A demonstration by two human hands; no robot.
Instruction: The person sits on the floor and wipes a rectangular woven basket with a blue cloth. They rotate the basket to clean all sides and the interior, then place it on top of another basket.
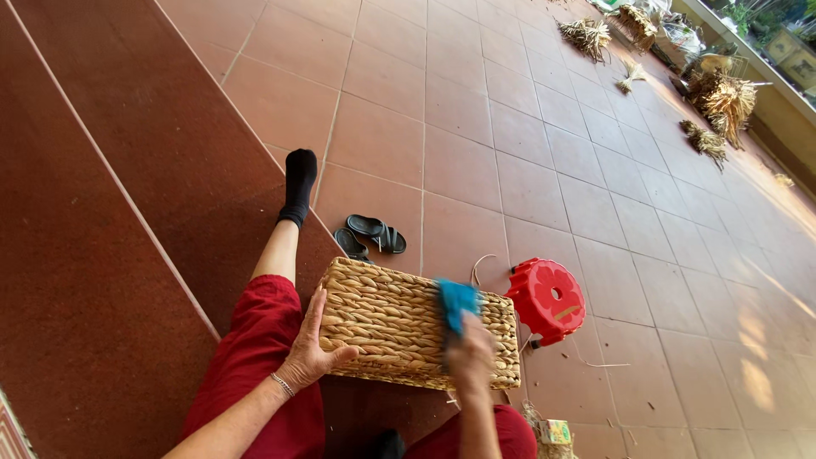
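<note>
Woven straw-coloured rectangular basket sits on the person's lap, long side up, over the red trousers. The left hand is clamped on the basket's left end, fingers spread up the side and thumb pressed across the weave, so that end is pinned. The right hand is closed round a bright blue brush or cloth (it's blurred, so I can't tell which) and presses it against the basket's face near the right end.

To do this bit well, I'd say keep the left hand braced hard so the basket doesn't rock, and run the blue thing along the plaits, not across them, to avoid snagging fibres.

Around it: a small red plastic stool tipped on its side just beside the basket's right end, a pair of black sandals on the terracotta floor tiles near the black-socked foot, and dried straw bundles well apart by the far wall. The stool is the only thing crowding the right elbow.
</note>
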